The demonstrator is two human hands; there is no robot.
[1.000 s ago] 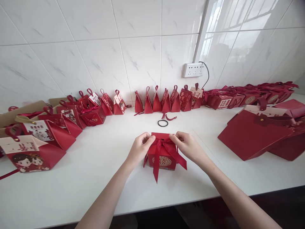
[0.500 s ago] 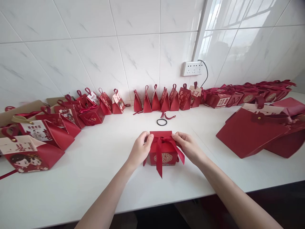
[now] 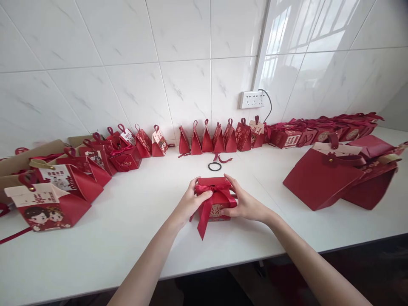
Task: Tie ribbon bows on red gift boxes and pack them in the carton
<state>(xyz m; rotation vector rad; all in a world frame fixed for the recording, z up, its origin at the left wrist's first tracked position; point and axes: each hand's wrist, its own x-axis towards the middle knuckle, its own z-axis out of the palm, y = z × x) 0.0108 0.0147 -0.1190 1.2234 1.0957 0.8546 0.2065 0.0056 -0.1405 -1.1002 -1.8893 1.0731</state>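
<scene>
Head view shows both hands now cupped around the small red box [image 3: 218, 203] at the middle of the white desk [image 3: 127, 229]. A second ago the fingertips were pinching the loops of the ribbon bow [image 3: 213, 189] on top; since then they have let the loops go and closed on the box's sides. The left hand [image 3: 190, 203] presses the left face, thumb lying over the bow. The right hand [image 3: 242, 200] wraps the right face, fingers curled behind it. One ribbon tail hangs down the front past the box's lower edge.

One box is in hand. One black hair tie [image 3: 214, 166] lies just behind it, with a loose ribbon scrap [image 3: 224, 159] beside that. Seven small pointed red pouches [image 3: 218, 138] stand in a row against the tiled wall. More red bags crowd the left side; their number is hard to tell. Two large flat red bags [image 3: 321, 180] lie at the right. One socket strip [image 3: 251, 99] is on the wall.

Bare desk lies open on both sides of the box and ahead to the front edge, which runs close under the forearms.
</scene>
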